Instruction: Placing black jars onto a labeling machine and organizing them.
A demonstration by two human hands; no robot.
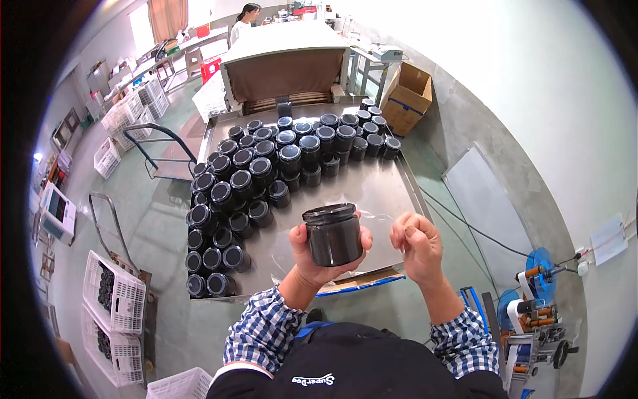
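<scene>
Shiny grey metal desk [382, 189] carries crowded black cylindrical jars [240, 179], above it left hand [307, 263] clasps one glossy black round lidded jar [334, 241], right hand [421, 249] curled apart, so a slack one-handed grip could drop it

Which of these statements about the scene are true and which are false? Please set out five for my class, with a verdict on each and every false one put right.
1. The left hand holds a dark jar. True.
2. The right hand grips a second jar. False: it holds no jar; its fingers are curled.
3. Both sleeves are plain red. False: they are checked in blue and white.
4. Many dark jars stand on the metal table. True.
5. The stacked white crates at the lower left hold dark things. True.
</scene>
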